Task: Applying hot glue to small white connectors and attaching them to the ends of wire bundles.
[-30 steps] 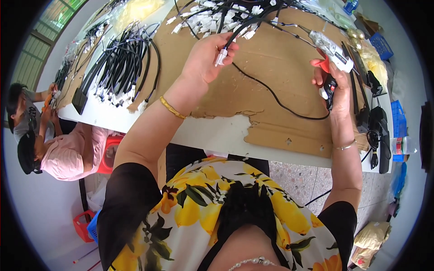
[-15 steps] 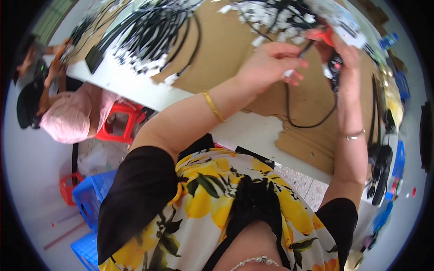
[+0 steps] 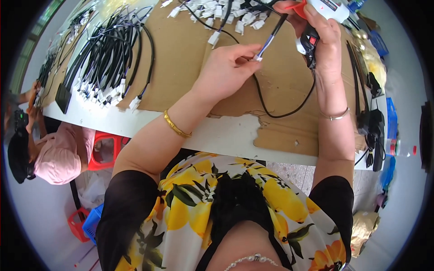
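My left hand (image 3: 226,67) is closed in a pinch on a small white connector (image 3: 258,58). From it, thin blue and white wires (image 3: 267,44) run up into a black-sleeved cable (image 3: 279,26), which reaches toward my right hand. My right hand (image 3: 326,43) is wrapped round what looks like a hot glue gun, with a white body (image 3: 329,9), a red trigger part (image 3: 298,8) and a black handle (image 3: 309,45) with a red switch. The gun's black cord (image 3: 282,117) loops down over the cardboard. The top edge of the view cuts off the far fingers of my right hand.
Brown cardboard (image 3: 181,67) covers much of the white table (image 3: 217,135). A bundle of black cables (image 3: 106,54) with white connectors lies at left; more white connectors (image 3: 244,20) are piled at the far side. Black adapters (image 3: 374,128) lie at right. A person in pink (image 3: 61,153) works at left.
My left hand has moved left and slightly down within the view, with the connector and its wires now plainly seen. The right hand and gun have shifted up and left. The whole view has turned.
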{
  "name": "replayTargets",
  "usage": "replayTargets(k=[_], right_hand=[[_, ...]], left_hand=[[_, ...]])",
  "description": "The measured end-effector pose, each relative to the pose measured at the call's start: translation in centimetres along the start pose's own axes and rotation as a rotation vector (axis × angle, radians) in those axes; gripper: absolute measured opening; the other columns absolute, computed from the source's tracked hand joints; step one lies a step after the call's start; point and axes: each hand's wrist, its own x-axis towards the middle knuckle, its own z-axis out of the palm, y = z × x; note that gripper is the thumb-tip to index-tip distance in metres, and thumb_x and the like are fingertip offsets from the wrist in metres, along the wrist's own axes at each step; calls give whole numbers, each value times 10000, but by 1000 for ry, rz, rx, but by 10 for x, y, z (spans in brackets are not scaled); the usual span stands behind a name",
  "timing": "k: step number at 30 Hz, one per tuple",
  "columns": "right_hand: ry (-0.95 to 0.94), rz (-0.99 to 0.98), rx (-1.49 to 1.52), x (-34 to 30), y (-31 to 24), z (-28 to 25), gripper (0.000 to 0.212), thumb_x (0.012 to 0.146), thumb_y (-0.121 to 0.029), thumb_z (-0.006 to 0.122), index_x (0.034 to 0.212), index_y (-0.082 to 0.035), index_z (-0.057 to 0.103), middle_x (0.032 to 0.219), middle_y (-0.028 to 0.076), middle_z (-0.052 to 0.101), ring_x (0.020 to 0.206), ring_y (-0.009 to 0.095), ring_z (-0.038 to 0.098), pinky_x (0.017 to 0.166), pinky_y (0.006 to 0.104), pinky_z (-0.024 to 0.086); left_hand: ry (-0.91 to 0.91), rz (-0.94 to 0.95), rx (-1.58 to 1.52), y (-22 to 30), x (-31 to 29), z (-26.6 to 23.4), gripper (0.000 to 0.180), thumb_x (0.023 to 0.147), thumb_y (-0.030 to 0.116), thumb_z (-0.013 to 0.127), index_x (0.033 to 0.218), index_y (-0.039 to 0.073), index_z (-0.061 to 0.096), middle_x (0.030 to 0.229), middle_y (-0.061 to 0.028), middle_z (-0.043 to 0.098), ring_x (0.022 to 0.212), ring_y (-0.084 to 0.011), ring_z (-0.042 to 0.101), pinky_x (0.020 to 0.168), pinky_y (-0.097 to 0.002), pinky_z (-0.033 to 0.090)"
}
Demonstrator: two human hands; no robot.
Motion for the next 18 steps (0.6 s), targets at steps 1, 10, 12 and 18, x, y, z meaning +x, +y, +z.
replayTargets(k=[1, 10, 12, 18], right_hand=[[-267, -154, 449, 14, 23, -5, 248, 825, -170, 512, 961, 35, 546, 867, 130, 619, 843, 211, 585, 816, 325, 437], [-56, 71, -170, -9, -25, -6, 351, 858, -179, 437, 1024, 111, 544, 960, 182, 605, 897, 248, 589, 824, 317, 456], [106, 41, -76, -10, -25, -6, 300, 865, -182, 466, 983, 76, 562, 895, 148, 634, 803, 197, 612, 721, 287, 473], [0, 85, -117, -38, -43, -24, 349, 877, -210, 426, 1052, 85, 491, 968, 235, 565, 829, 282, 603, 731, 425, 510]], left_hand=[[11, -29, 69, 0, 0, -2, 216, 761, 67, 599, 970, 15, 618, 737, -72, 622, 628, -99, 573, 573, -223, 462], [-120, -320, -323, 9, 0, -11, 229, 866, 105, 497, 1066, -1, 535, 877, -78, 623, 599, -130, 599, 506, -227, 472], [-104, -327, -410, 14, -1, -13, 234, 881, 108, 475, 1085, 1, 518, 914, -82, 616, 601, -139, 604, 504, -227, 476], [-84, -240, -553, 13, -4, -13, 281, 863, 54, 483, 1141, 17, 485, 1001, -110, 598, 657, -148, 600, 559, -237, 488]])
